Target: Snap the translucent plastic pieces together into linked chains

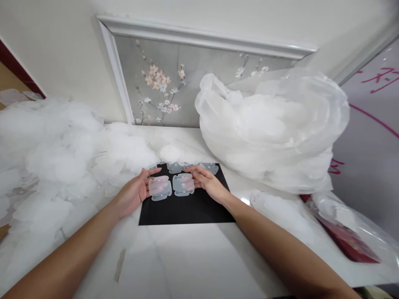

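My left hand (pixel 132 194) pinches a thin, translucent plastic piece (pixel 160 192) with notched edges and small hole-like marks. Its index finger stretches out above the piece. In my right hand (pixel 213 186) is a similar translucent piece (pixel 183 187), with fingers partly visible behind it. The two pieces are side by side, a narrow gap between them, over a black mat (pixel 190 212). More of these pieces (pixel 176 167) lie along the mat's far edge, beyond my fingers. Whether each hand has one sheet or several stacked, I cannot tell.
A large heap of translucent pieces (pixel 56 145) covers the table's left side. At the right stands a bulging clear bag (pixel 268 133) full of whitish pieces. Nearer lie loose pieces (pixel 283 211) and a red item (pixel 349 241) under plastic. A wall with a framed floral panel (pixel 193 95) rises behind.
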A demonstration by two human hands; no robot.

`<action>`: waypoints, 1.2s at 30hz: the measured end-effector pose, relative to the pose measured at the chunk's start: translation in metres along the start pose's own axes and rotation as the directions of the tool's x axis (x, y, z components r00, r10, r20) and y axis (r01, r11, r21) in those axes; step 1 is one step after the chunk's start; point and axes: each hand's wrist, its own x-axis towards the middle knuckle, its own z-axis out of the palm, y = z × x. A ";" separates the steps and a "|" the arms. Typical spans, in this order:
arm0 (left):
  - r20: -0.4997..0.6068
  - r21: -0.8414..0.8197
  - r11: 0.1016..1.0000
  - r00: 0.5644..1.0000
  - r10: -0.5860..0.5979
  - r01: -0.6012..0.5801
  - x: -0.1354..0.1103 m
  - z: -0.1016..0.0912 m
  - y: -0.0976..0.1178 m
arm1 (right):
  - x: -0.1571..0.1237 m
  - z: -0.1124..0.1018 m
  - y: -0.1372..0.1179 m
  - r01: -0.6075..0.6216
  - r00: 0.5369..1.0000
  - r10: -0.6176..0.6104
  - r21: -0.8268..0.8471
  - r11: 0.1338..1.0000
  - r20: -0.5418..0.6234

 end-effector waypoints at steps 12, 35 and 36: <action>-0.014 0.021 1.000 1.000 -0.001 0.002 -0.001 0.004 0.003 | -0.001 0.001 0.000 0.031 1.000 -0.031 -0.016 0.999 0.004; 0.287 0.708 0.649 0.953 0.097 -0.279 -0.009 0.011 0.011 | -0.004 -0.025 -0.016 0.148 0.870 -0.465 -0.811 0.567 -0.166; 0.229 0.763 0.574 0.954 0.193 -0.299 -0.002 0.014 0.010 | -0.001 -0.027 -0.013 0.139 0.859 -0.493 -0.864 0.483 -0.137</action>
